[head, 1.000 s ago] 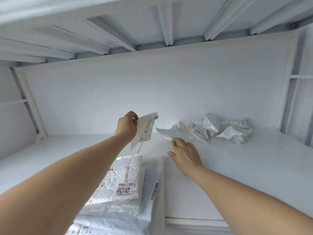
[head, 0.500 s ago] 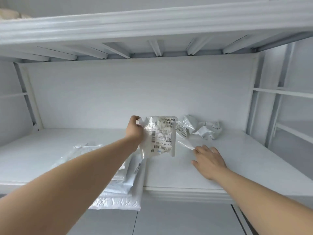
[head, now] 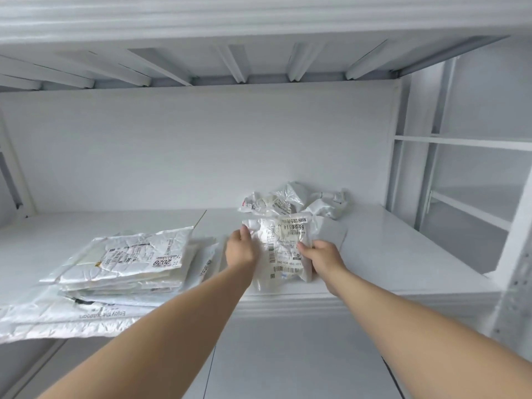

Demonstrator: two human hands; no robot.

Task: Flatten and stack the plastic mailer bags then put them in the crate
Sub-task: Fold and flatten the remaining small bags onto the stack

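Observation:
A crinkled white mailer bag [head: 283,246] with a printed shipping label is held over the white shelf [head: 388,254]. My left hand [head: 240,249] grips its left edge and my right hand [head: 324,259] grips its lower right edge. A stack of flattened mailer bags [head: 123,263] lies on the shelf to the left, its bottom bag hanging over the front edge. Several crumpled mailer bags [head: 299,201] sit in a heap at the back of the shelf, just behind the held bag. No crate is in view.
An upper shelf with ribs [head: 259,61] hangs low overhead. A white upright frame [head: 403,156] bounds the shelf on the right, with more shelving [head: 472,174] beyond it. A grey floor [head: 288,355] lies below the shelf's front edge.
My right hand has left the shelf surface and taken hold of the bag's lower right edge. The bag, held only by my left hand before, is now spread between both hands.

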